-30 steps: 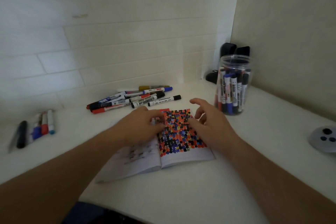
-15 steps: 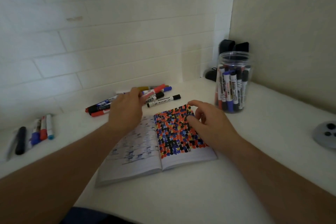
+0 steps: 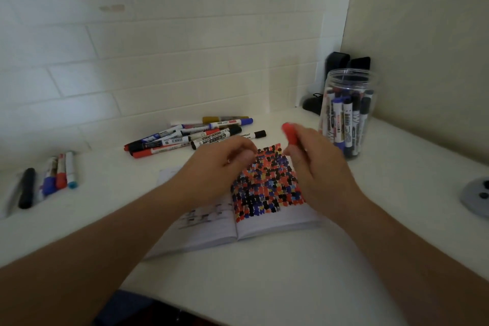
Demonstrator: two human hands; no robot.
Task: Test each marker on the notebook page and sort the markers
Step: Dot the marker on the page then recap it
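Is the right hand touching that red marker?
Touching. The head view shows the right hand gripping the red marker, whose blurred red end sticks up above the fingers.

Two bare forearms run in from the bottom corners of the frame, with no sleeves, watch, bracelet or rings visible on either. The left hand (image 3: 219,164) and right hand (image 3: 315,167) are uncovered too, without gloves; motion blur softens the fingers and hides the nails. At the bottom edge, between the arms, a strip of dark blue fabric shows, with what it belongs to unclear.
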